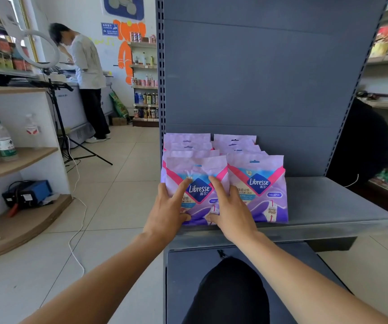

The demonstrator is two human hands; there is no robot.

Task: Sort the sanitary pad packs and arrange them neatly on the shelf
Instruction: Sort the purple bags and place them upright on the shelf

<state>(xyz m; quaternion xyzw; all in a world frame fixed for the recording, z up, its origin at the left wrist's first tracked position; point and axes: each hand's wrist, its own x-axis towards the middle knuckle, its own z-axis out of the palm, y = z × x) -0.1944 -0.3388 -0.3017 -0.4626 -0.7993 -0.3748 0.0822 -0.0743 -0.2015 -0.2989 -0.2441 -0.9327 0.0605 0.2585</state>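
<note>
Grey shelf [328,206]: two front-to-back rows of purple packs at its left end. Right row [257,188]: upright, faces forward, touching the left row. Left row's front pack [197,183]: upright, long axis vertical, straight ahead of both hands, at the shelf's front edge. Left hand [167,211]: fingers spread straight on the pack's left face and edge. Right hand [229,211]: fingers straight on its right half, thumb low. Both equally near; likely squaring the pack against the shelf's left row.
</note>
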